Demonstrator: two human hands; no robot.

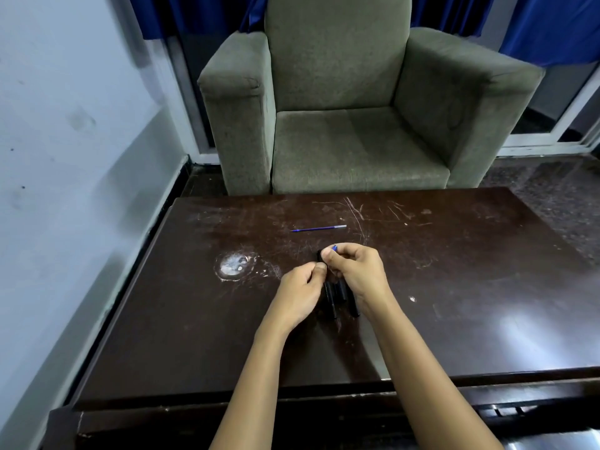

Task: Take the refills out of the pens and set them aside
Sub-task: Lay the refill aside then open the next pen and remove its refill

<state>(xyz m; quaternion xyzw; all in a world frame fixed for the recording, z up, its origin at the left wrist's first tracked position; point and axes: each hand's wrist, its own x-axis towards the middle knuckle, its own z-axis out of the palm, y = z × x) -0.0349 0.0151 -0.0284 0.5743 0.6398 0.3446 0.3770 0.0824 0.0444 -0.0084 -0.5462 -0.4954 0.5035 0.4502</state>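
The left hand (302, 287) is pinching the black pens (337, 295) near their top, while the right hand (355, 271), fingers curled, is pinching a blue refill (334, 247) there. A second refill (318, 228) is lying on the table (470, 287) just beyond.

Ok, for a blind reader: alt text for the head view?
The left hand and right hand hold a black pen above more pens on a dark table. One blue refill lies beyond them, before a grey armchair.
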